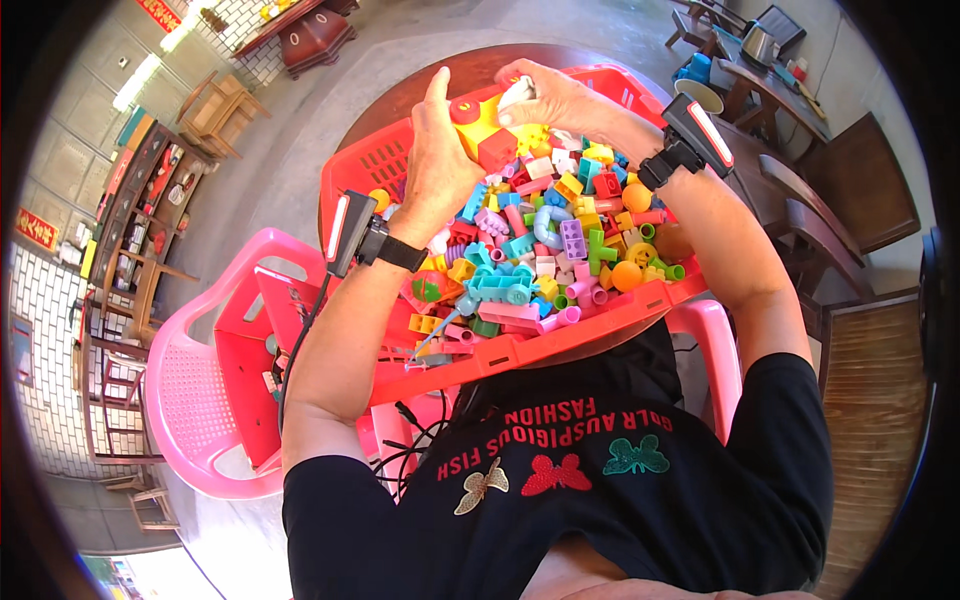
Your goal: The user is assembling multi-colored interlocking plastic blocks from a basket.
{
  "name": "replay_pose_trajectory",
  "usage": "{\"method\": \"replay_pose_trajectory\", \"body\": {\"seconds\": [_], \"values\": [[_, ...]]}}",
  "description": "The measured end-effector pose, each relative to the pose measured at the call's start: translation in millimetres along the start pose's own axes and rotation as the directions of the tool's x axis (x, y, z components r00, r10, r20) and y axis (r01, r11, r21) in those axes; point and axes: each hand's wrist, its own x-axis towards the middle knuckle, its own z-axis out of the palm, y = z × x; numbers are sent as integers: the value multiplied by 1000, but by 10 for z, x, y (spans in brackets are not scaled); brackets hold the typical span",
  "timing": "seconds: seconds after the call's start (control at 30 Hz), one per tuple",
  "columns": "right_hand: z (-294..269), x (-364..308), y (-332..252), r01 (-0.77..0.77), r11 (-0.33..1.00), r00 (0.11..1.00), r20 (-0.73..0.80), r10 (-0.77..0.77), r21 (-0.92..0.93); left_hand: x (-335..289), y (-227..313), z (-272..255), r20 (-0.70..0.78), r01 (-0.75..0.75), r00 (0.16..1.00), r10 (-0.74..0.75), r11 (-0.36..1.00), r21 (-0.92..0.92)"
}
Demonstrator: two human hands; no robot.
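At the far side of a red plastic basket (520, 352), my left hand (440, 160) is against the left side of a yellow block toy (478, 130) with red round parts. Its thumb points up, and the toy hides its other fingers, which seem to hold it. My right hand (560, 103) is closed, pinching a small crumpled white thing (517, 95), perhaps a cloth, against the toy's top. A red block (497, 150) sits at the toy's near side. Below both hands, many colourful building blocks and plastic pieces (573, 240) fill the basket, with orange balls (627, 276) among them.
The basket rests partly on a round brown table (375, 112) and reaches over my lap. On my left, a pink plastic chair (185, 400) bears a red box (235, 385). Dark wooden chairs (830, 225) stand on the right. Black straps with devices circle both wrists.
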Motion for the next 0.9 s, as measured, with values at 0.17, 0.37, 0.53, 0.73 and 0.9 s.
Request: {"method": "replay_pose_trajectory", "body": {"seconds": [0.17,0.37,0.53,0.73,0.9], "values": [[33,32,-129,-150,983,980,-119,162,106,-44,-221,37,167,162,979,-118,945,-284],[-7,24,-48,-35,965,966,-255,-33,-260,51,-136,-40,528,555,827,-190,420,-718],[13,23,-12,314,891,931,-79,-357,-327,30,-233,15,350,395,913,-210,669,-629],[-167,-44,-223,225,839,965,229,-124,-495,9,-214,45,292,253,947,-133,869,-426],[-163,-139,-333,143,755,988,142,-67,-640,86,-408,-7,159,160,980,-118,948,-277]]}}
